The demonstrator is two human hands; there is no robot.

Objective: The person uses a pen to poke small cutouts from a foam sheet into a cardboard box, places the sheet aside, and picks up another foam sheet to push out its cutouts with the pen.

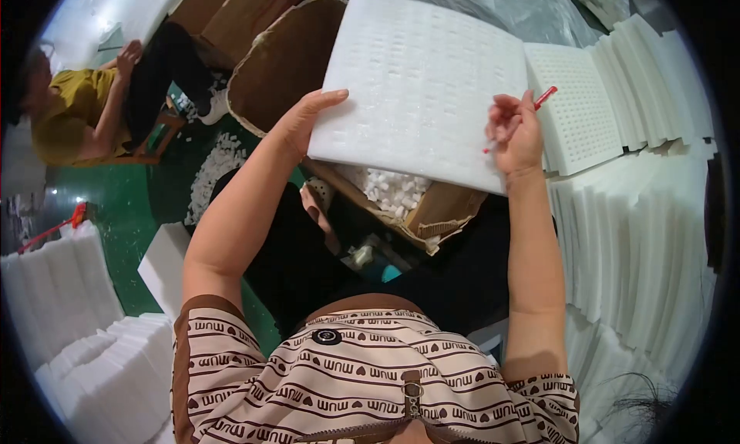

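A white foam sheet [424,82] with rows of small slits or cut marks lies tilted over an open cardboard box [451,209]. My left hand [312,120] grips its left edge, with the thumb on top and the fingers hidden underneath. Over the sheet's right side, my right hand [515,132] is closed around a slim red pen-like tool [546,97]. One red end sticks out above the fingers, and a small red tip shows below them. Small white foam pieces [393,190] fill part of the box under the sheet.
Tall stacks of foam sheets [624,243] stand at my right, beside a sheet with rows of holes [574,105]. More foam stacks [58,290] are at lower left. Loose foam bits [212,178] lie on the green floor. Another person [85,112] sits at upper left.
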